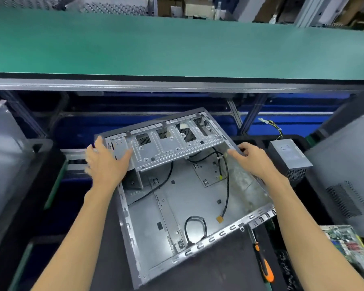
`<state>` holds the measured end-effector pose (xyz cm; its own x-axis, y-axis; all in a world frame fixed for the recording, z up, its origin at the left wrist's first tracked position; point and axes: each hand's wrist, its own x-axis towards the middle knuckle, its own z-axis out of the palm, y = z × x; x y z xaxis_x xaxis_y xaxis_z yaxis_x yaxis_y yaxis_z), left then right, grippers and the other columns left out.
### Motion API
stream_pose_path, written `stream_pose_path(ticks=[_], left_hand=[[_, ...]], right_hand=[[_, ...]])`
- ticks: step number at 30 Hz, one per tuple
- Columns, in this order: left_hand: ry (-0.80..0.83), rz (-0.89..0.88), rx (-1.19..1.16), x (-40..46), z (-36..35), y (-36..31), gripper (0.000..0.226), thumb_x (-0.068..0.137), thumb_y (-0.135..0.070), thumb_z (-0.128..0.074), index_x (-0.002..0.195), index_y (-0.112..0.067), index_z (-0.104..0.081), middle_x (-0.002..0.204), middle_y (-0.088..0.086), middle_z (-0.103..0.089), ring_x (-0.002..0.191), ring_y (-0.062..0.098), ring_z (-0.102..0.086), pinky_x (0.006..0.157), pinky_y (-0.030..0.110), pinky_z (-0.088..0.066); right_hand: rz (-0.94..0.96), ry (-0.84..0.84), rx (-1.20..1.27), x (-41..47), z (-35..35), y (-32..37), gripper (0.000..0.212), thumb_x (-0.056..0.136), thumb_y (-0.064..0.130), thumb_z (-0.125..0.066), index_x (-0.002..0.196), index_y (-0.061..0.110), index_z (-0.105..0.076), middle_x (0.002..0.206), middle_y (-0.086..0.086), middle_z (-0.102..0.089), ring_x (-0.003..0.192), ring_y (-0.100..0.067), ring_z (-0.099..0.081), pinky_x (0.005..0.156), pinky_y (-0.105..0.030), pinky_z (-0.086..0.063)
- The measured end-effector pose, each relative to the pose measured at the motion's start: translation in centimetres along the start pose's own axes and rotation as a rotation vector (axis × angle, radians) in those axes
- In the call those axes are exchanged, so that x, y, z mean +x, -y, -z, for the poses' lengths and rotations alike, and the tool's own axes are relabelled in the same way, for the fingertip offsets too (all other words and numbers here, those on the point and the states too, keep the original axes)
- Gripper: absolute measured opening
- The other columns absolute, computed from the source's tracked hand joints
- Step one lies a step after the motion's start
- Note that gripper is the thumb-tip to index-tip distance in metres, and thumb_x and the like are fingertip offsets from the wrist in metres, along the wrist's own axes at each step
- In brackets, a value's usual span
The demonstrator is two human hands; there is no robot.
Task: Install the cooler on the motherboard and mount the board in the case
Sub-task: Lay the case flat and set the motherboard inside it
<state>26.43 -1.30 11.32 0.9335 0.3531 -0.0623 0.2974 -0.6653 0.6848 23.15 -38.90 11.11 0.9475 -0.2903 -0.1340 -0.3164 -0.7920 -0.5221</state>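
Note:
An open grey computer case (170, 206) lies on its side in front of me, turned at an angle, with black cables (226, 185) loose inside and a drive cage (166, 141) along its far side. My left hand (106, 162) grips the case's far left corner, thumb on the cage. My right hand (250, 157) holds the far right edge, fingers curled over the rim. A green motherboard (349, 244) lies at the lower right, partly cut off. No cooler is visible.
A power supply (290, 158) with loose wires stands right of the case. An orange-and-black screwdriver (263, 263) lies by the case's near right corner. Other grey cases (349, 175) flank both sides. A green conveyor belt (177, 45) runs across the back.

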Motion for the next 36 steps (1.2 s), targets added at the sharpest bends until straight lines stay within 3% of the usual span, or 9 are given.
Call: stream_pose_path(ticks=[3, 6, 10, 13, 20, 23, 25, 29, 36], left_hand=[[0.105, 0.100, -0.270, -3.6, 0.0, 0.9, 0.098, 0.085, -0.047, -0.070, 0.155, -0.014, -0.009, 0.156, 0.012, -0.025, 0.139, 0.028, -0.031, 0.113, 0.047, -0.029], [0.127, 0.110, -0.507, -7.0, -0.1, 1.8, 0.077, 0.088, -0.031, -0.071, 0.149, -0.018, -0.024, 0.136, -0.003, -0.051, 0.117, 0.014, -0.052, 0.097, 0.029, -0.040], [0.102, 0.037, -0.456, -8.7, -0.4, 2.6, 0.070, 0.084, 0.009, -0.052, 0.144, -0.023, -0.039, 0.123, -0.003, -0.059, 0.108, 0.017, -0.058, 0.086, 0.026, -0.046], [0.074, 0.045, -0.387, -7.8, 0.1, 2.6, 0.063, 0.082, 0.013, -0.045, 0.137, -0.017, -0.048, 0.114, 0.006, -0.065, 0.088, 0.016, -0.061, 0.069, 0.022, -0.045], [0.165, -0.019, -0.254, -4.1, 2.3, 2.8, 0.055, 0.082, 0.012, -0.045, 0.127, -0.018, -0.056, 0.077, -0.006, -0.059, 0.058, 0.007, -0.049, 0.044, 0.010, -0.038], [0.206, -0.054, -0.205, -2.5, 3.3, 2.8, 0.053, 0.082, 0.011, -0.046, 0.124, -0.020, -0.057, 0.080, 0.001, -0.062, 0.060, 0.012, -0.052, 0.048, 0.019, -0.041], [0.234, -0.071, -0.192, -2.0, 3.7, 2.9, 0.056, 0.083, 0.012, -0.046, 0.127, -0.023, -0.054, 0.086, 0.005, -0.064, 0.062, 0.016, -0.052, 0.049, 0.022, -0.041], [0.267, -0.088, -0.195, -1.7, 3.7, 3.1, 0.062, 0.085, 0.012, -0.044, 0.136, -0.024, -0.048, 0.097, 0.007, -0.066, 0.073, 0.017, -0.055, 0.058, 0.023, -0.043], [0.308, -0.061, -0.183, -1.7, 3.3, 3.4, 0.064, 0.087, 0.009, -0.040, 0.140, -0.025, -0.041, 0.098, 0.000, -0.061, 0.073, 0.013, -0.052, 0.054, 0.022, -0.039]], right_hand=[[0.047, 0.134, 0.184, 0.6, -0.6, 0.0, 0.049, 0.099, 0.058, -0.047, 0.141, 0.032, -0.046, 0.116, 0.009, -0.060, 0.102, -0.014, -0.060, 0.075, -0.026, -0.043], [0.087, 0.260, 0.270, 1.1, -0.3, -0.2, 0.058, 0.102, 0.050, -0.047, 0.155, 0.035, -0.028, 0.138, 0.012, -0.046, 0.121, -0.013, -0.050, 0.098, -0.032, -0.038], [0.135, 0.284, 0.299, 0.9, 0.1, -0.4, 0.055, 0.104, 0.039, -0.050, 0.154, 0.037, -0.030, 0.141, 0.013, -0.048, 0.123, -0.011, -0.051, 0.099, -0.032, -0.039], [0.158, 0.256, 0.301, 0.2, 0.0, 0.0, 0.051, 0.105, 0.034, -0.050, 0.153, 0.033, -0.034, 0.140, 0.011, -0.052, 0.125, -0.013, -0.052, 0.100, -0.032, -0.040], [0.078, 0.162, 0.233, -2.7, -1.2, 1.8, 0.050, 0.106, 0.036, -0.045, 0.153, 0.031, -0.031, 0.126, 0.002, -0.061, 0.102, -0.018, -0.060, 0.083, -0.032, -0.042], [0.021, 0.187, 0.157, -3.6, -1.5, 2.6, 0.045, 0.105, 0.033, -0.046, 0.146, 0.023, -0.031, 0.102, -0.006, -0.066, 0.076, -0.020, -0.062, 0.059, -0.030, -0.041], [0.009, 0.188, 0.123, -4.0, -1.6, 3.1, 0.041, 0.105, 0.030, -0.047, 0.142, 0.019, -0.031, 0.089, -0.004, -0.063, 0.067, -0.019, -0.059, 0.052, -0.029, -0.037], [-0.026, 0.176, 0.127, -4.5, -1.7, 3.5, 0.042, 0.105, 0.029, -0.047, 0.142, 0.018, -0.030, 0.090, -0.006, -0.062, 0.068, -0.021, -0.059, 0.052, -0.030, -0.039], [-0.055, 0.158, 0.123, -4.7, -1.7, 4.0, 0.043, 0.105, 0.028, -0.045, 0.145, 0.022, -0.030, 0.095, -0.009, -0.063, 0.072, -0.024, -0.059, 0.058, -0.034, -0.045]])
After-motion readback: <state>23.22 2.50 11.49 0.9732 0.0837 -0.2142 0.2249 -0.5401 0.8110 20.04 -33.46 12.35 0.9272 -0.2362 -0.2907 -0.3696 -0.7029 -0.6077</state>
